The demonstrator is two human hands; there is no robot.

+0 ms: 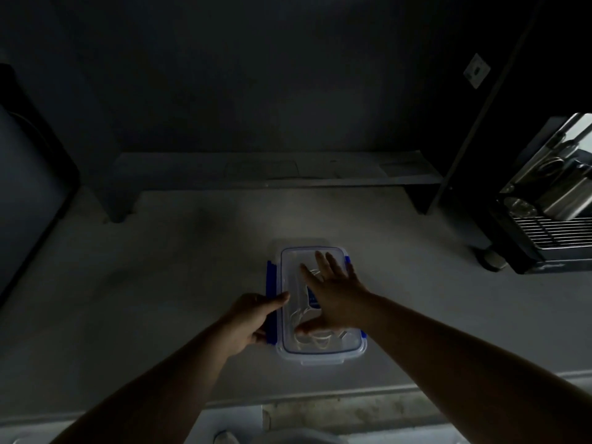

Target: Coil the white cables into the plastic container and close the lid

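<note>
A clear plastic container (323, 355) with blue side clips stands in the middle of the grey counter. Its transparent lid (296, 261) lies on top, and coiled white cables (315, 342) show through it. My right hand (333, 299) rests flat on the lid with fingers spread. My left hand (248, 322) grips the long blue clip (271, 280) on the container's left side, thumb over the lid edge. The right clips are partly hidden by my right hand.
A low grey shelf (272, 174) runs along the back of the counter. A metal appliance with a wire rack (551, 219) stands at the right. A dark panel (28, 174) borders the left. The counter's front edge (320, 398) is near me.
</note>
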